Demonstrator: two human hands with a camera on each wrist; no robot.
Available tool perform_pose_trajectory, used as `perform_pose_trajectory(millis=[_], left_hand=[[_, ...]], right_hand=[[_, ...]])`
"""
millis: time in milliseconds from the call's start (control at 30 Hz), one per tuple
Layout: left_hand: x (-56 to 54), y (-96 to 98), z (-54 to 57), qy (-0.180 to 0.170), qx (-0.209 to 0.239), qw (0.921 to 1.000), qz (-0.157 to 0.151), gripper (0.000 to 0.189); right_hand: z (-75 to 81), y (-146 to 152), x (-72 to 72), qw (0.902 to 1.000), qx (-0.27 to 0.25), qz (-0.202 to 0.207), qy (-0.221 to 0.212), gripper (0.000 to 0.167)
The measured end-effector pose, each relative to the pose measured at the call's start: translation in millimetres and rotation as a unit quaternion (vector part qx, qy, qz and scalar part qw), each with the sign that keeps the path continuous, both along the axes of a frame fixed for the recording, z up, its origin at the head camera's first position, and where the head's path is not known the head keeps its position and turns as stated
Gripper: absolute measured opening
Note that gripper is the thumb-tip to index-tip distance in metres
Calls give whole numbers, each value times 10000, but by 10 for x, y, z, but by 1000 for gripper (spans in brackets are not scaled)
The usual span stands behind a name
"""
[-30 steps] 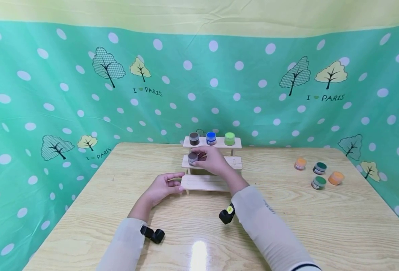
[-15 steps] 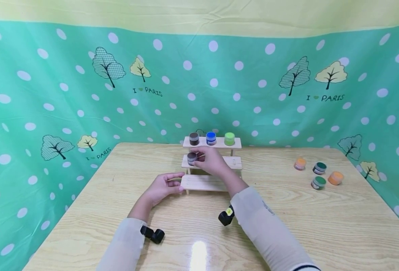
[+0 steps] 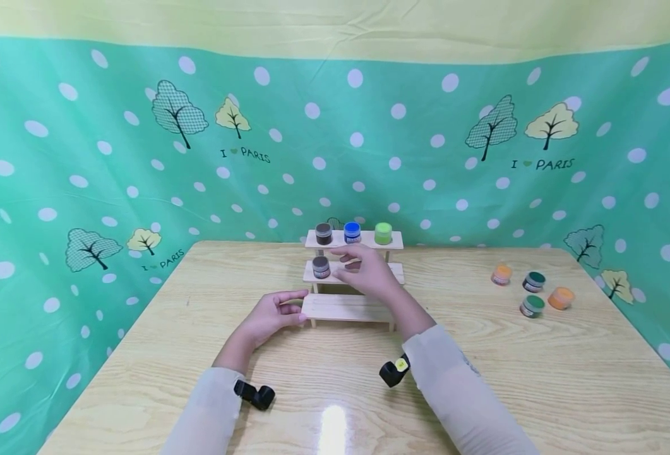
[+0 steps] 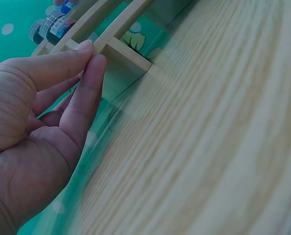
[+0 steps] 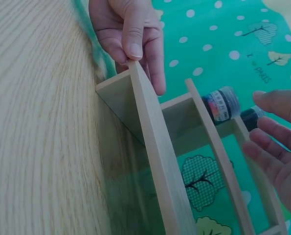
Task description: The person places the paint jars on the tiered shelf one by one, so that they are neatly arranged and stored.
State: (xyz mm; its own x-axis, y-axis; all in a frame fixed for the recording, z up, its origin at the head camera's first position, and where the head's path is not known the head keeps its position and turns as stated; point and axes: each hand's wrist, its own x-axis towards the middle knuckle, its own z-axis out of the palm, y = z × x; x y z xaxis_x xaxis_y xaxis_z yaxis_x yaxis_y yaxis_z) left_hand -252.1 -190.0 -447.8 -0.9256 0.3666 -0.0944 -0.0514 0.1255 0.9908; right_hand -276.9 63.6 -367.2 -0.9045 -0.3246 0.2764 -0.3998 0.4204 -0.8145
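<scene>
A three-tier wooden display rack (image 3: pixel 346 308) stands at the far middle of the table. At the left end of its lowest shelf, my left hand (image 3: pixel 272 316) pinches the board between thumb and fingers, as the left wrist view shows on the shelf corner (image 4: pixel 103 41). A paint jar with a dark lid (image 3: pixel 321 267) sits upright at the left of the middle shelf. Just right of that jar is my right hand (image 3: pixel 369 272), fingers spread and holding nothing; in the right wrist view a gap separates the hand (image 5: pixel 282 142) from the jar (image 5: pixel 221 105).
Along the top shelf stand a dark jar (image 3: pixel 323 234), a blue jar (image 3: pixel 352 232) and a light green jar (image 3: pixel 382 233). Two orange jars (image 3: pixel 501 274) and two dark green jars (image 3: pixel 532 306) are on the table at right. A patterned curtain (image 3: pixel 289 139) hangs behind.
My right hand has let go of the dark-lidded jar and drawn back slightly to the right. The jar stays on the middle shelf, and my left hand keeps its place.
</scene>
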Motion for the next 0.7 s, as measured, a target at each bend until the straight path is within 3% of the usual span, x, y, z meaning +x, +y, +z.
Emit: perform_pose_trajectory(millis=[233, 700], left_hand=[[2, 5, -1, -49, 16, 10000, 31, 63], [-3, 0, -4, -49, 55, 9999, 68, 64]], right_hand=[[28, 157, 80, 9998, -147, 18, 165, 42], [48, 494, 202, 9956, -764, 516, 136, 49]])
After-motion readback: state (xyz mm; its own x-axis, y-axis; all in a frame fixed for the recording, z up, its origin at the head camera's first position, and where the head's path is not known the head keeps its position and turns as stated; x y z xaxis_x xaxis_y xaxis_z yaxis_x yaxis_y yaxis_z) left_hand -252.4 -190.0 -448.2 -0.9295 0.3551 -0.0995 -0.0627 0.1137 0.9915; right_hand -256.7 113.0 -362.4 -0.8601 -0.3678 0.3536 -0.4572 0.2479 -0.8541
